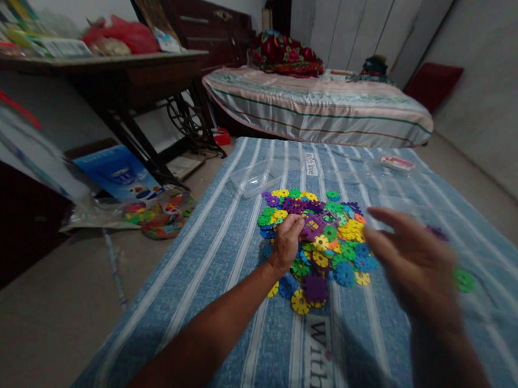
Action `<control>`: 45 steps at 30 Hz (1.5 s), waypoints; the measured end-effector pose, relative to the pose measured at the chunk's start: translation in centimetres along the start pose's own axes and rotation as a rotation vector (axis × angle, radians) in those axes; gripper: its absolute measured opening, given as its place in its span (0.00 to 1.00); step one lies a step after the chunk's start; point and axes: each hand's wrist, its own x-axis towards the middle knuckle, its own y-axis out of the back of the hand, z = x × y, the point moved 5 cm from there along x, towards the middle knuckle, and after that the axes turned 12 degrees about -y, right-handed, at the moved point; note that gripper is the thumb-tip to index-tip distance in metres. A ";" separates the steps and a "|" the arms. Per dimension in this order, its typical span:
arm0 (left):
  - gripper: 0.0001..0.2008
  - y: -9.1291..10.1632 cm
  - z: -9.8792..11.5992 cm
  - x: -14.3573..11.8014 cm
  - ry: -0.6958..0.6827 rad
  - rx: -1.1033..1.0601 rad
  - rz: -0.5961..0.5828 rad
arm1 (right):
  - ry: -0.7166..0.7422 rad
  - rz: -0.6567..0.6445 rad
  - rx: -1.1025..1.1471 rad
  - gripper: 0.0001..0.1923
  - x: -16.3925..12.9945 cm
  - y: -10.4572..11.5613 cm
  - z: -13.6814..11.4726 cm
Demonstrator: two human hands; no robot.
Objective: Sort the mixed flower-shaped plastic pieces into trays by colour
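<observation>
Pinched in the fingers of my left hand (286, 240) is a purple square plastic building piece (313, 227) with openings in it. Right under it spreads a pile of notched plastic discs (347, 251) in yellow, green, blue and orange, mixed with purple square pieces. One solid purple square (315, 288) rests at the near edge of the pile. My right hand (415, 266), smeared by motion, is to the right of the pile with thumb and fingers apart and nothing visible in them. A green disc (465, 280) lies beyond it on the right.
A clear plastic tray (257, 179) stands behind the pile on the striped cloth (193, 283). At the back right is a clear package with a red and white label (397, 162). A sewing-machine table (118, 65) stands at left, a bed (320, 104) behind.
</observation>
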 end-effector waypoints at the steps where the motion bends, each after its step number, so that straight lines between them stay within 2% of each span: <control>1: 0.13 0.0 0.0 0.0 -0.003 0.005 0.003 | 0.059 0.009 0.005 0.18 0.1 -1.0 0.0; 4: 0.13 0.2 0.1 0.1 -0.012 0.029 0.004 | 0.190 0.021 -0.043 0.17 0.2 -4.8 1.0; 7: 0.12 0.4 0.3 0.3 -0.032 0.092 -0.011 | 0.189 -0.007 -0.109 0.20 0.2 -7.9 2.7; 10: 0.11 0.5 0.4 0.3 -0.039 0.122 -0.028 | 0.185 -0.039 -0.153 0.25 0.3 -9.2 3.3; 14: 0.11 0.5 0.5 0.3 -0.033 0.123 -0.040 | 0.168 -0.086 -0.163 0.27 0.7 -9.7 3.7; 23: 0.12 -0.1 0.2 0.2 0.005 0.063 -0.156 | 0.066 -0.060 0.110 0.27 0.7 -8.9 5.1; 30: 0.12 -0.5 0.8 0.0 -0.011 0.127 -0.252 | -0.171 -0.154 0.379 0.29 0.5 -8.3 6.2; 34: 0.12 -0.6 0.6 -0.1 -0.021 0.171 -0.305 | -0.260 -0.176 0.448 0.26 0.5 -7.6 6.5; 38: 0.12 -0.9 0.2 -0.3 -0.018 0.198 -0.373 | -0.362 -0.243 0.643 0.22 0.6 -7.2 7.4; 41: 0.11 -1.0 0.1 -0.4 -0.022 0.192 -0.406 | -0.377 -0.230 0.670 0.21 1.4 -6.0 8.5; 45: 0.11 -0.9 -0.1 -0.4 -0.043 0.205 -0.411 | -0.358 -0.136 0.513 0.25 3.9 -2.4 10.8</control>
